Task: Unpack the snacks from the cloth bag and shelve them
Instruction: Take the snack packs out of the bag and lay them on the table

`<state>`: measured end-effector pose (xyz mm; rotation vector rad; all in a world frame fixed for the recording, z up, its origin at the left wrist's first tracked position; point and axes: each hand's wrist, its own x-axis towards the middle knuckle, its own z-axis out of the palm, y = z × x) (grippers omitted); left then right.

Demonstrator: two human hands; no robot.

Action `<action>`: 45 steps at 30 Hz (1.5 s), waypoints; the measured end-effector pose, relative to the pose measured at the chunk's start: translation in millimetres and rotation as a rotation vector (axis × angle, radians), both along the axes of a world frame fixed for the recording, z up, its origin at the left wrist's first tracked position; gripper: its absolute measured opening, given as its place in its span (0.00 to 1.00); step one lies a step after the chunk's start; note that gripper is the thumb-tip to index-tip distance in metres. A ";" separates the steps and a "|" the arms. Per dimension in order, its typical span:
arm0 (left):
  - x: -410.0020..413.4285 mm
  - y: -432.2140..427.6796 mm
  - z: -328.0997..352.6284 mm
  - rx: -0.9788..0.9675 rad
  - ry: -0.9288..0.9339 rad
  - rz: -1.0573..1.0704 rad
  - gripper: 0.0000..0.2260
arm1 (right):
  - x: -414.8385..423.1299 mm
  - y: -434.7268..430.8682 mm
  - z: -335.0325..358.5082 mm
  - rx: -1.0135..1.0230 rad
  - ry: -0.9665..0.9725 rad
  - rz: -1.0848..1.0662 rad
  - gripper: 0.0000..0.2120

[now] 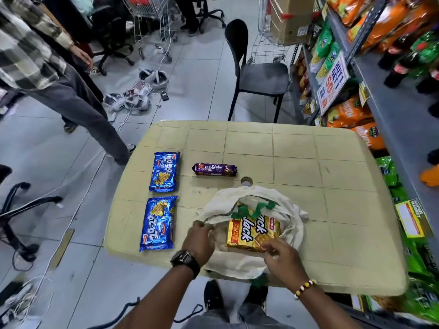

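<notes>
The cloth bag lay open on the near part of the beige table, and a yellow cracker pack was sticking out of its mouth. The left hand, with a black watch on the wrist, was closed on the left edge of the bag opening. The right hand pinched the near corner of the cracker pack between thumb and fingers. To the left of the bag, two blue biscuit packs lay flat, one behind the other. A purple biscuit roll lay behind the bag, apart from it. Shelves with snack bags stood on the right side.
</notes>
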<state>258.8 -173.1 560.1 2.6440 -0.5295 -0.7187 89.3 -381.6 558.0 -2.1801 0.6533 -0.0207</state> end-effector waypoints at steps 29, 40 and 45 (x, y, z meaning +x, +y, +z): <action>10.2 -66.2 -30.1 -0.600 0.754 0.417 0.23 | 35.9 -33.3 -16.9 0.584 0.073 -0.366 0.19; -33.3 -23.6 12.2 -0.608 0.968 0.325 0.13 | -21.2 18.7 -1.9 0.913 0.131 -0.523 0.14; -63.8 14.1 16.1 -0.600 1.017 0.336 0.14 | -56.2 58.5 15.8 0.970 0.130 -0.544 0.17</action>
